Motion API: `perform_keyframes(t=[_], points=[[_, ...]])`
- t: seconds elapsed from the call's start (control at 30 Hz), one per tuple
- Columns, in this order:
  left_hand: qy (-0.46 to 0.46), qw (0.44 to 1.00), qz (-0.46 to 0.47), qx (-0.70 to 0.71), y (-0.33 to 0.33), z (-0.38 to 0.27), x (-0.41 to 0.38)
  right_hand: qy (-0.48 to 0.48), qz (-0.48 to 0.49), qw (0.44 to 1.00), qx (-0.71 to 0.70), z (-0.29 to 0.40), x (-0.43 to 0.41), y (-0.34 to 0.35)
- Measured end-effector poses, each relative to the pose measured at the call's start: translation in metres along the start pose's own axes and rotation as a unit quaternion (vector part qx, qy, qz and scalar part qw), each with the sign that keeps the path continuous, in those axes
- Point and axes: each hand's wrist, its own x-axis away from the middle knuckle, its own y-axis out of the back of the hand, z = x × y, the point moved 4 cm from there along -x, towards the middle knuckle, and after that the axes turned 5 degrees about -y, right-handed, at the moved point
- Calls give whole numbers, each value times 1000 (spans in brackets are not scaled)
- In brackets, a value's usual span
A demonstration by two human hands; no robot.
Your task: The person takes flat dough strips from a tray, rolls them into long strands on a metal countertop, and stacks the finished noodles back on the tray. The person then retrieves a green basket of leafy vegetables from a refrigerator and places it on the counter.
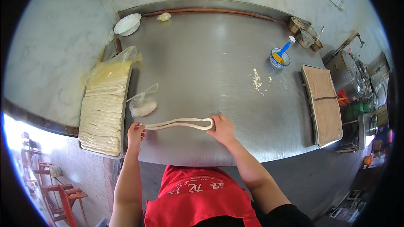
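Note:
A long dough strand [176, 122], doubled into a narrow loop, stretches sideways near the front edge of the steel table [195, 78]. My left hand [135, 135] pinches its two ends together at the left. At the right, my right hand [223, 128] has thumb and fingers around the rounded end of the loop; its fingertips are partly hidden. Left of my left hand, a metal tray [121, 145] holds several rows of dough strips [101, 113]. Just beyond that hand lies a knotted clear plastic bag [143, 106] with a pale lump inside.
Yellowish plastic sheeting [110, 69] covers the left tray's far end. A white bowl [127, 24] stands at the back left. On the right are a bowl [275, 62] with a blue brush [284, 49], dough scraps [257, 79], metal pots [305, 38] and a cloth-covered tray [325, 116].

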Motion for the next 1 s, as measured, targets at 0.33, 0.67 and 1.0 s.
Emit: perform_keyframes(t=[0.33,0.67,1.0], points=[[3,994,46,98,2,-13,-12,-1,89,992,-89,-1,-15,0],[80,993,64,59,-7,15,-22,0,46,990,-134,-39,-9,21],[-56,994,89,34,52,-24,-24,-86,-33,989,-119,-10,17,28]])
